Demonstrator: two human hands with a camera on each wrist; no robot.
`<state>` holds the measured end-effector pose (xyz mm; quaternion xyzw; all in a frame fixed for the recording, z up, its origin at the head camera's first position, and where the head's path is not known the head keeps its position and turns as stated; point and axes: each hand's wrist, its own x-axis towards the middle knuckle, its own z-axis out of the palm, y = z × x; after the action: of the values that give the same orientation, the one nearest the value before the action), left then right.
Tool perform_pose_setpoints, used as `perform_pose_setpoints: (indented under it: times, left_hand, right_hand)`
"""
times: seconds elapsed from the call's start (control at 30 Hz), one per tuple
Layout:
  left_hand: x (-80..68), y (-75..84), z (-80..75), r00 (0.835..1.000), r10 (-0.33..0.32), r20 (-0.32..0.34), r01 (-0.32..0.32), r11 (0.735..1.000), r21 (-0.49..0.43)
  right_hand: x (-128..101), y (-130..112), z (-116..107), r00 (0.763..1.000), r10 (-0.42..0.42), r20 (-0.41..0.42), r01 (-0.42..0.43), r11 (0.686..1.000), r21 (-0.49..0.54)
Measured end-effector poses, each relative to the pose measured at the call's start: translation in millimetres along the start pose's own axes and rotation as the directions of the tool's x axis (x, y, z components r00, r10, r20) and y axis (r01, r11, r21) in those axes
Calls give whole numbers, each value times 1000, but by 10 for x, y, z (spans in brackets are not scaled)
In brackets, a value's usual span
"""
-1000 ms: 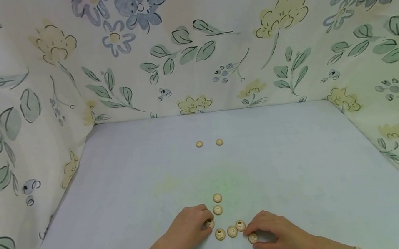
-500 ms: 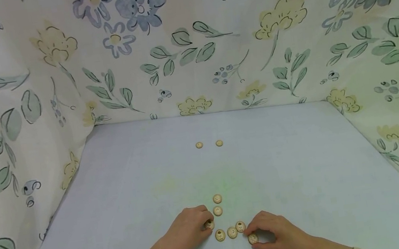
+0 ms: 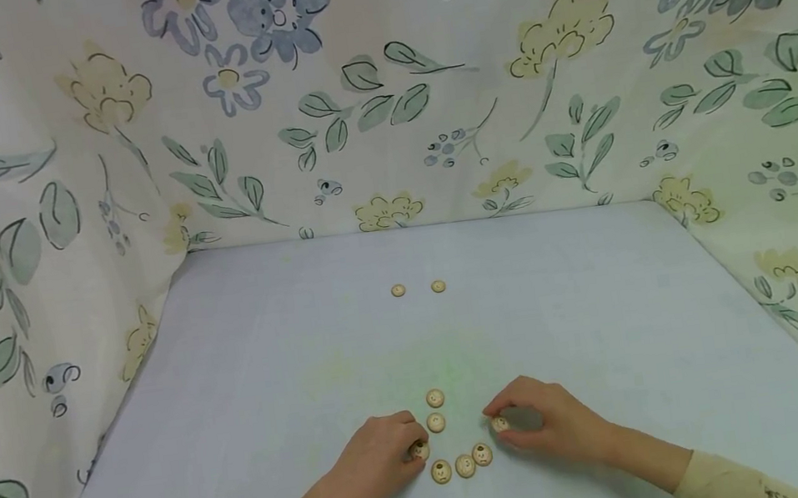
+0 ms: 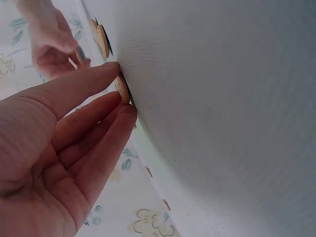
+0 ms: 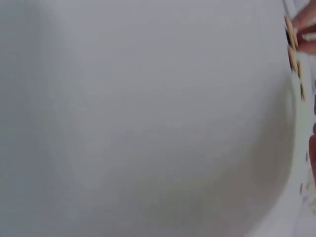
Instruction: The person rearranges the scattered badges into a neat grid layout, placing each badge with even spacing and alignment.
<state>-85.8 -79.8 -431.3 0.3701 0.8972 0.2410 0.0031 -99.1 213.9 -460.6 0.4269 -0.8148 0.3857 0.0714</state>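
My left hand point(image 3: 379, 458) pinches a small round wooden disc with a face drawn on it point(image 3: 420, 450). In the left wrist view that disc point(image 4: 122, 89) stands partly hidden between thumb and fingertips, right at the white surface. Between thumb and forefinger, my right hand point(image 3: 560, 421) holds another face disc point(image 3: 499, 423), to the right of the group. Only a sliver of the right hand point(image 5: 312, 153) shows at the edge of the right wrist view. Two discs lie one behind the other, the nearer point(image 3: 435, 423) beside my left fingers. In front, a curved row includes a dark-mouthed disc point(image 3: 441, 471).
Two more discs, a left one point(image 3: 399, 290) and a right one point(image 3: 437, 286), lie apart toward the back of the white tabletop point(image 3: 271, 367). Flower-printed cloth point(image 3: 384, 133) hangs behind the table and along both sides.
My right hand has moved away from me with its disc, from the right end of the front row to behind it. My left hand stays in place on its disc.
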Motion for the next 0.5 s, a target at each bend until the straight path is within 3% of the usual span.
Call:
perform_pose_setpoints:
  times: [0.23,0.5]
  left_hand:
    - [-4,-4,-2,1000,9,-10,-9,1000,0]
    - [-12,1,-14,1000,23,-11,-23,1000,10]
  right_hand:
    - [287,354,-197,992,124,-13,-125,988,-91]
    - [586,725,-354,965,260,16,-254,953,-168]
